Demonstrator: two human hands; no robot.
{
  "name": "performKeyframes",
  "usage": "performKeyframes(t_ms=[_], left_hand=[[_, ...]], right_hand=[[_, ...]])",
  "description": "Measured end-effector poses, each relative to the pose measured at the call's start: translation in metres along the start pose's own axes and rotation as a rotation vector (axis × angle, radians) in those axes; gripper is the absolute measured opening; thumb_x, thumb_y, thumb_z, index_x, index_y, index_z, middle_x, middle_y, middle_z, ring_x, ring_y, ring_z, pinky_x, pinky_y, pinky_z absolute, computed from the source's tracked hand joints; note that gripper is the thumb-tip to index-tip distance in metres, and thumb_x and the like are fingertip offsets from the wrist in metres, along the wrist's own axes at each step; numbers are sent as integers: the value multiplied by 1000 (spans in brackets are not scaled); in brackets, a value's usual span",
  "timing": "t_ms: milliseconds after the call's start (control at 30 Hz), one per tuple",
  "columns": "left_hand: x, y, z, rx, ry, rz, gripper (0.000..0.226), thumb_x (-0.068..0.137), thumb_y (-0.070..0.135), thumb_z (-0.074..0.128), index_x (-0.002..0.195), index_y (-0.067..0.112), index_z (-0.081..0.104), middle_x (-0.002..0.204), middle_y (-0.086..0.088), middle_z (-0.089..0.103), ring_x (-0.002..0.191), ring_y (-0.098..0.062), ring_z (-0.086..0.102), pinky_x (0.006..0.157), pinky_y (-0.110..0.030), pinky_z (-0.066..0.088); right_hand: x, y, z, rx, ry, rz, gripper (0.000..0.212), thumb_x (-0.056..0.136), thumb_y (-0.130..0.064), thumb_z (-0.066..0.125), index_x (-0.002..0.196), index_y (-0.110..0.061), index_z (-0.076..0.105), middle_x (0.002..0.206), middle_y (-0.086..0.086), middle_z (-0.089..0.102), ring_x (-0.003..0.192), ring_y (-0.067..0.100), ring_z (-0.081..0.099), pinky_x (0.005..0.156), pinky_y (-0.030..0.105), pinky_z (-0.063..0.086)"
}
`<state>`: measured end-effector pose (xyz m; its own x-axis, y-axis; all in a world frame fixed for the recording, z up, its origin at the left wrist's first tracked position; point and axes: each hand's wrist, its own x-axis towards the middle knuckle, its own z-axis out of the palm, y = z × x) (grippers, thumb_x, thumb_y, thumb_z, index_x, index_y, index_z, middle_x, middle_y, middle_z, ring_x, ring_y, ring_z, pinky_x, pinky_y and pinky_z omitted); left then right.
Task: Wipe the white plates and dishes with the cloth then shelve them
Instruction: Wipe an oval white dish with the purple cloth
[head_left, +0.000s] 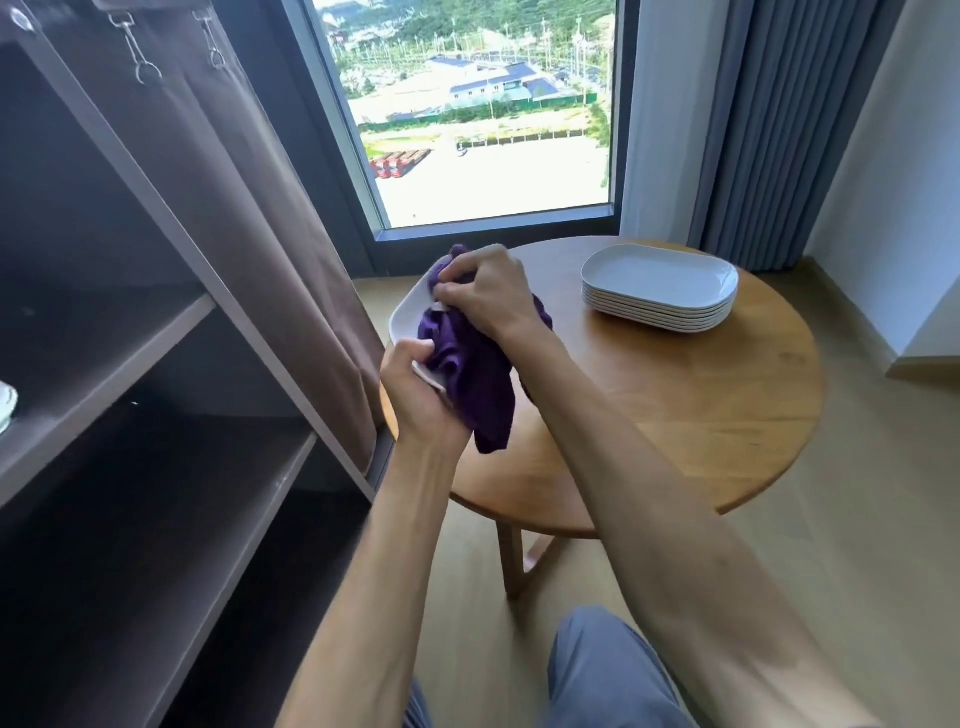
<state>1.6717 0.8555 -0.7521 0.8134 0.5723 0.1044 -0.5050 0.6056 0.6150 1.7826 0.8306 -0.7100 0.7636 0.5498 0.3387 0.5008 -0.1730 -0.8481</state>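
My left hand grips the near edge of a white plate, held tilted above the left rim of the round wooden table. My right hand clutches a purple cloth and presses it onto the plate's face; the cloth drapes down over most of the plate. A stack of several white oblong plates sits at the far side of the table, apart from both hands.
A dark open shelf unit stands to the left, with a white dish just showing at its left edge. A brown curtain hangs beside it. A window and grey curtains lie behind the table. My knees are at the bottom.
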Motion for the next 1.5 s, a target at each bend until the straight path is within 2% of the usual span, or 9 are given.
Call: performKeyframes(t_ms=[100,400,600,700,867,967,1133,1400,1500], left_hand=[[-5,5,1,6,38,20,90,62,6,49,151,-5,40,136,-27,47,123,-44,46,117,-57,29],[-7,4,1,88,116,115,93,53,12,55,143,-8,46,126,-25,52,113,-42,50,104,-56,37],[-6,-11,3,21,124,60,50,60,15,55,105,7,74,99,-16,68,90,-33,68,86,-41,55],[-1,-13,11,-18,188,62,14,78,18,57,83,8,66,85,-13,61,82,-29,61,82,-39,53],[0,-13,-1,116,242,35,49,106,27,45,62,14,63,69,0,59,61,-12,65,73,-28,55],[-10,-16,-12,199,333,-172,63,111,34,33,69,9,72,80,-5,65,57,-12,71,59,-20,57],[9,9,-5,150,504,32,40,97,32,48,124,9,67,113,-18,72,115,-42,67,97,-51,54],[13,18,-20,248,607,208,28,88,17,47,106,24,67,99,-1,71,95,-25,69,69,-33,56],[14,16,-20,253,652,187,31,88,13,44,107,21,67,101,-2,70,101,-25,67,73,-33,57]], right_hand=[[13,14,2,-81,108,79,14,86,-22,72,96,-25,82,101,3,72,104,22,66,85,29,51],[-3,22,-2,-297,212,185,20,81,-18,57,85,-20,77,90,6,69,90,38,65,69,28,39],[-19,20,-19,-510,50,233,38,82,-44,68,101,-11,68,106,16,70,102,39,66,73,33,41],[-31,8,-21,-525,-150,227,40,79,-42,71,105,-12,70,107,16,70,101,36,65,77,33,48],[-52,2,-26,-54,-392,117,20,78,-20,68,59,-21,76,64,-4,69,69,12,60,64,31,49],[-63,4,-21,309,-281,136,18,80,-13,70,68,-22,80,67,-6,70,68,6,60,67,23,48],[-60,30,-55,640,131,277,10,71,-23,78,80,-21,81,75,-4,73,72,9,66,66,23,49],[-41,42,-93,-274,356,115,16,92,-18,66,102,-15,79,96,5,77,95,25,68,90,36,53],[-39,28,-96,-266,386,117,27,86,-15,75,112,-17,67,84,0,71,88,22,67,87,35,54]])
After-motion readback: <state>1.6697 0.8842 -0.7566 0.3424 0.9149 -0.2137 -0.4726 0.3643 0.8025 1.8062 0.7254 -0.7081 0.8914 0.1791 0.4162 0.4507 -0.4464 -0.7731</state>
